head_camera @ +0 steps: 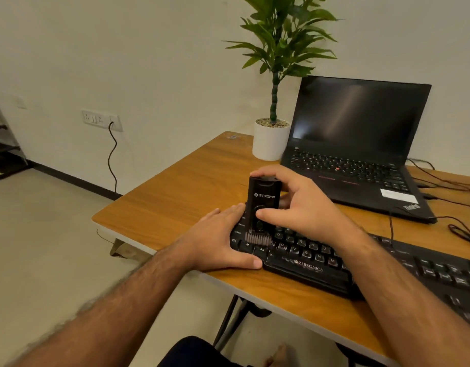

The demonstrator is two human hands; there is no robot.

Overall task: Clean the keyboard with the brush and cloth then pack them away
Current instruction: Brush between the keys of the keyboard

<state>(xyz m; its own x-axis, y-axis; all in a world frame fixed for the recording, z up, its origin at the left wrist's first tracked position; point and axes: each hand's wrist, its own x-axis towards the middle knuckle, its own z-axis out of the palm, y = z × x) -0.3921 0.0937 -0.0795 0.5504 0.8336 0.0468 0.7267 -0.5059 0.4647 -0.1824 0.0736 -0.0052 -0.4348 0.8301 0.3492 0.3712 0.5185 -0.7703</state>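
Right hand [297, 205]: grips brush [261, 210] upright, bristles on keyboard [361, 268].
Left hand [223, 239]: flat, steadying keyboard's end.
Tip: short light strokes between keys.

both forearms bare and hairy, no sleeves or jewellery showing, dark trousers [199, 350] at the lap, one bare foot [277, 353].
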